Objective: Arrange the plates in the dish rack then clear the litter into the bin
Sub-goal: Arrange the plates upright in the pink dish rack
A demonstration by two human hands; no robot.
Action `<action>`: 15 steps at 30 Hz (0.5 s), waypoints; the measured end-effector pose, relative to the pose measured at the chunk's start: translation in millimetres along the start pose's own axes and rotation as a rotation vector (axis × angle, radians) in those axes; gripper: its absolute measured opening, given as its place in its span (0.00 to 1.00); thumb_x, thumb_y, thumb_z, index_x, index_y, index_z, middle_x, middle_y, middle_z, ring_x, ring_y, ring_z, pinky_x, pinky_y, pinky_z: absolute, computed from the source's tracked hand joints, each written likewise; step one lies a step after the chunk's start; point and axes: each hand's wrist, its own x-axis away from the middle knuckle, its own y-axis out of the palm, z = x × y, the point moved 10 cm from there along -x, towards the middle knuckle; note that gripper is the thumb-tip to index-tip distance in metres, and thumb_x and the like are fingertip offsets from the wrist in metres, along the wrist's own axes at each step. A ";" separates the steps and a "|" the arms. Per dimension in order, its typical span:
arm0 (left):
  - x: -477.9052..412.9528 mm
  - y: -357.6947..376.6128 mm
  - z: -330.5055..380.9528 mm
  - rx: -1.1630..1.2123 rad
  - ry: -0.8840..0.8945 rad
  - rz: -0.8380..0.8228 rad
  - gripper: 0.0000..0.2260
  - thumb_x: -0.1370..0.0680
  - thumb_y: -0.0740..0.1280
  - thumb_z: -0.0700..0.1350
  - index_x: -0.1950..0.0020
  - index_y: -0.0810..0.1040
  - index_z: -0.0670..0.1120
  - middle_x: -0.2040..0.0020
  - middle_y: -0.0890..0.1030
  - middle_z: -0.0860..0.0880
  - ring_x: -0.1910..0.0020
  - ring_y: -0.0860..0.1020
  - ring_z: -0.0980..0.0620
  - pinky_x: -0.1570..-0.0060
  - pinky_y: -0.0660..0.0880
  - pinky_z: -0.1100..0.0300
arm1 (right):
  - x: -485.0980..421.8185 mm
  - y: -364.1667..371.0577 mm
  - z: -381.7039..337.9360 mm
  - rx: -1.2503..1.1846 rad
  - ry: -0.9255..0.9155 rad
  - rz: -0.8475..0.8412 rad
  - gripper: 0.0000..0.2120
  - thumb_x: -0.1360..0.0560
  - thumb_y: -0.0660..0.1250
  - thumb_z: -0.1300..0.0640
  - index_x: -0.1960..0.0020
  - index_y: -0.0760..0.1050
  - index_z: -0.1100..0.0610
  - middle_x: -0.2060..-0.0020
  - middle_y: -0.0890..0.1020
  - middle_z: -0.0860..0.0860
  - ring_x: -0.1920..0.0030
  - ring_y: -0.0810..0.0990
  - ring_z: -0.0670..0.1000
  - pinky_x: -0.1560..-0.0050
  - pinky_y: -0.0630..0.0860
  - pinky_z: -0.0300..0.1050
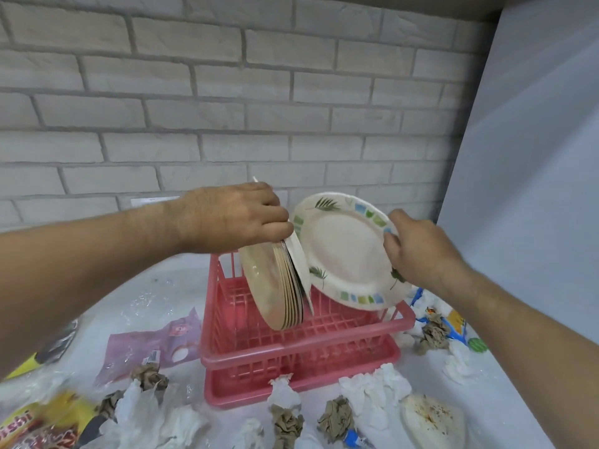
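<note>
Head view: pink plastic lattice dish rack (291, 345) sits in a matching pink drip tray (246, 392), mid-way along the white desk (492, 396).

Stack of beige round plates (272, 286) stands on edge in the rack's left half, tops leaning left. A plain white plate (299, 264) closes the stack on its right side.

Left hand (236, 218) is on top of the stack, fingers curled over the upper rims, gripping them.

Right hand (418, 251) pinches the right rim of a white round plate with green leaf prints and blue-green squares on the rim (343, 251), thumb on the face. This plate is tilted, face towards the camera, held over the rack's right half. Its left edge is just beside the plain white plate; contact there: cannot tell.

Litter is all on the desk, around the rack:
- crumpled brown paper balls (337, 419) and white tissue wads (376, 387), near side
- more brown paper and tissue, right of the rack
- pink plastic wrapper (152, 345) and clear film (146, 306), left
- yellow snack packet (39, 422), near left corner
- stained white disc (434, 422), near right

Grey-white brick wall (227, 92) stands behind the desk.
</note>
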 end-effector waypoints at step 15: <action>5.8 55.1 22.0 0.093 0.021 -0.033 0.17 0.30 0.64 0.30 0.44 0.75 0.44 0.48 0.79 0.46 0.45 0.77 0.44 0.36 0.70 0.41 | 10.8 14.2 -30.3 0.145 0.092 -0.015 0.04 0.21 0.53 0.60 0.51 0.58 0.56 0.71 0.66 0.51 0.73 0.63 0.51 0.74 0.56 0.45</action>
